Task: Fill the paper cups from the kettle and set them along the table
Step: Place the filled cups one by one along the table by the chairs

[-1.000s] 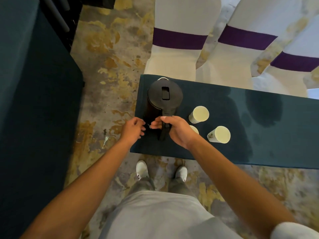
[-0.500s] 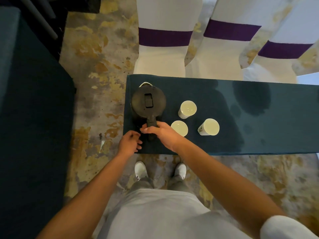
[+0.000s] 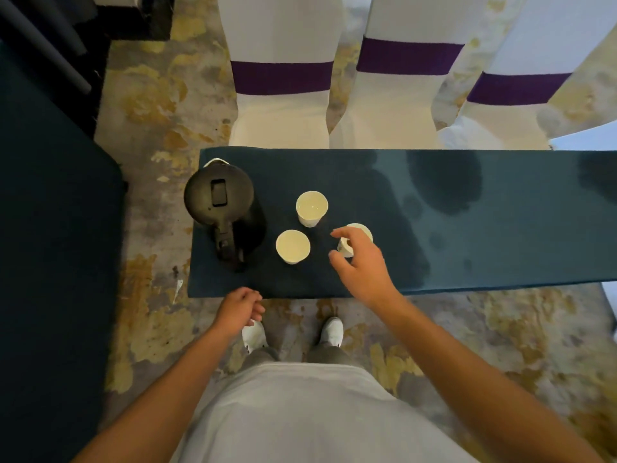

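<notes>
On my head view: a dark teal table (image 3: 467, 262) crosses mid-frame. Black kettle (image 3: 223, 208) stands at its left end, lid shut, handle toward me. Three paper cups sit right of it: far cup (image 3: 311, 208), near cup (image 3: 292, 246), right cup (image 3: 354, 242). My right hand (image 3: 362, 265) hangs spread over the right cup; contact unclear. My left hand (image 3: 240, 309), loosely curled, sits below the table's near edge. White chair covers with purple bands (image 3: 282, 76) fill the top.

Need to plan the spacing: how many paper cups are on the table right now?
3. One cup stands behind the others, one cup sits right of the kettle, and one cup is partly covered by the right hand. None seems hidden elsewhere.
</notes>
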The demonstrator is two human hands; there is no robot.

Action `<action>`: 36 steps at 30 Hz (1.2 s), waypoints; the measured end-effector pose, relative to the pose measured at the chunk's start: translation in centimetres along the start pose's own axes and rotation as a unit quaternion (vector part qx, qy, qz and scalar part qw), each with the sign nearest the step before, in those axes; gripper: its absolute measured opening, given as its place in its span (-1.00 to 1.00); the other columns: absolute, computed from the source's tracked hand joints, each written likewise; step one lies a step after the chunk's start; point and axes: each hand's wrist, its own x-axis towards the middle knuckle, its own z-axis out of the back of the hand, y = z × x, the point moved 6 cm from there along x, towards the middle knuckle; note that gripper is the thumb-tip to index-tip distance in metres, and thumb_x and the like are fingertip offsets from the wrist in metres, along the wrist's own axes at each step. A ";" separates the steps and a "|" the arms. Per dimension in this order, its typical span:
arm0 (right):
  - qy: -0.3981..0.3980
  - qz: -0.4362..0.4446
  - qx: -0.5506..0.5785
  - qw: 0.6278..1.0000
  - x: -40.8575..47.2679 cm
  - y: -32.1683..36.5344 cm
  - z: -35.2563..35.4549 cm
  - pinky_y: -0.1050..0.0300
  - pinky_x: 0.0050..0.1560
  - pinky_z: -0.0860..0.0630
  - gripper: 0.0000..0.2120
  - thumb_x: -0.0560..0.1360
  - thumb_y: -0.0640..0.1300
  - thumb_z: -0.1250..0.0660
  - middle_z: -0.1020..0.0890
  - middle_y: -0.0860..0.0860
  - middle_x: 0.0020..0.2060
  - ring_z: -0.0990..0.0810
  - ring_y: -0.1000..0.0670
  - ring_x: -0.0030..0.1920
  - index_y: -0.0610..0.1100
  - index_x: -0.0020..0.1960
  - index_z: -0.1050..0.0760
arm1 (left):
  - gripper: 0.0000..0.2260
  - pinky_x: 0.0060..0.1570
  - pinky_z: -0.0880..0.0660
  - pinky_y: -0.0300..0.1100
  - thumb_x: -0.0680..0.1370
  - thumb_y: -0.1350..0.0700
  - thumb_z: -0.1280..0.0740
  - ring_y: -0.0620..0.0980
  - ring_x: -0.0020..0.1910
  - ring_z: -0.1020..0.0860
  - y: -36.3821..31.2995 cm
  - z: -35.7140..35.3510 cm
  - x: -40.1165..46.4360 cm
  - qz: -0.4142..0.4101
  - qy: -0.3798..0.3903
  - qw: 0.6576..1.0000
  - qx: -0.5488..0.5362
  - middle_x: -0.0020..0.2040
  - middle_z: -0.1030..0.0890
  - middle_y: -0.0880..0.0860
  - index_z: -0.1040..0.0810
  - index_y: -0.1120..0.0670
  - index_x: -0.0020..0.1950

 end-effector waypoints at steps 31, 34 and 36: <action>-0.054 -0.132 0.080 0.987 6.0 -11.2 5.0 0.17 0.35 -0.39 -0.58 0.68 -0.07 -0.23 -0.54 0.01 0.44 -0.50 0.05 0.40 -0.06 0.53 -0.41 | -0.83 -0.24 -0.54 -0.18 0.66 0.14 -0.22 0.00 -0.19 -0.64 -10.0 -15.9 1.2 -0.088 0.066 0.993 -0.045 0.01 -0.68 0.03 -0.52 -0.03 0.20; -0.036 -0.131 0.071 0.988 7.0 -11.8 4.5 0.20 0.33 -0.35 -0.57 0.69 -0.05 -0.21 -0.52 0.01 0.46 -0.48 0.04 0.42 -0.06 0.54 -0.39 | -0.82 -0.21 -0.57 -0.18 0.66 0.11 -0.24 -0.02 -0.15 -0.67 -9.7 -16.9 1.8 -0.085 0.059 0.994 -0.030 0.03 -0.66 -0.02 -0.51 -0.05 0.24; -0.015 -0.123 0.067 0.990 7.6 -12.1 4.2 0.20 0.34 -0.34 -0.57 0.70 -0.05 -0.20 -0.51 0.00 0.47 -0.47 0.04 0.44 -0.07 0.55 -0.39 | -0.82 -0.18 -0.60 -0.15 0.66 0.10 -0.25 -0.02 -0.14 -0.67 -9.7 -17.5 2.0 -0.083 0.051 0.995 -0.025 0.04 -0.66 -0.03 -0.50 -0.04 0.25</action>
